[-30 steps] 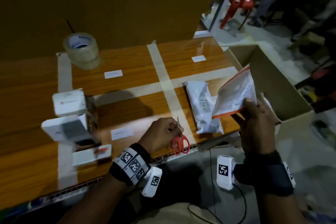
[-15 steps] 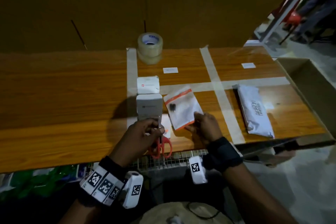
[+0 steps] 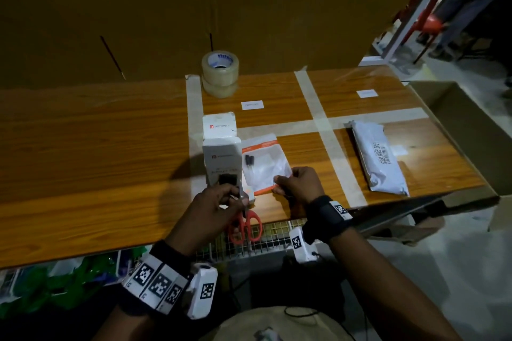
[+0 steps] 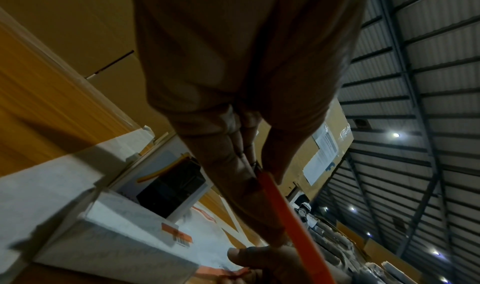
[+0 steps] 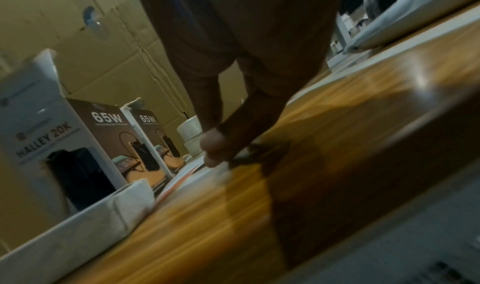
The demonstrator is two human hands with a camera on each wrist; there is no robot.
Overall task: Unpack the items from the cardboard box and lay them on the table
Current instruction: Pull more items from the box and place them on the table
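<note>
- Two hands work at the near edge of the wooden table (image 3: 83,163), close together but not touching.
- The right hand (image 3: 297,184) pinches the near right corner of a flat, clear plastic pouch (image 3: 264,166) with orange borders; the pouch lies on the table with small dark parts inside.
- The left hand (image 3: 213,207) is curled round a pair of scissors (image 3: 245,225), gripping them at the blades so the red loop handles hang out past the table edge toward the person.
- Just left of the pouch stand two white cardboard product boxes, a nearer one (image 3: 221,162) and a farther one (image 3: 219,126), upright and one behind the other; a low white box (image 3: 249,195) lies at their foot, partly hidden by the left hand.
- A grey plastic mailer bag (image 3: 378,158), soft and wrinkled, lies well to the right, near the table's right edge.
- The brown cardboard box (image 3: 468,130) sits open beside the right end of the table; its inside is hardly seen.
- Pale tape strips (image 3: 313,97) divide the glossy, grained tabletop into cells, with bare wood across the left half and the far right cell.
- A stack of clear tape rolls (image 3: 220,73) stands at the far edge, against a brown cardboard wall.
</note>
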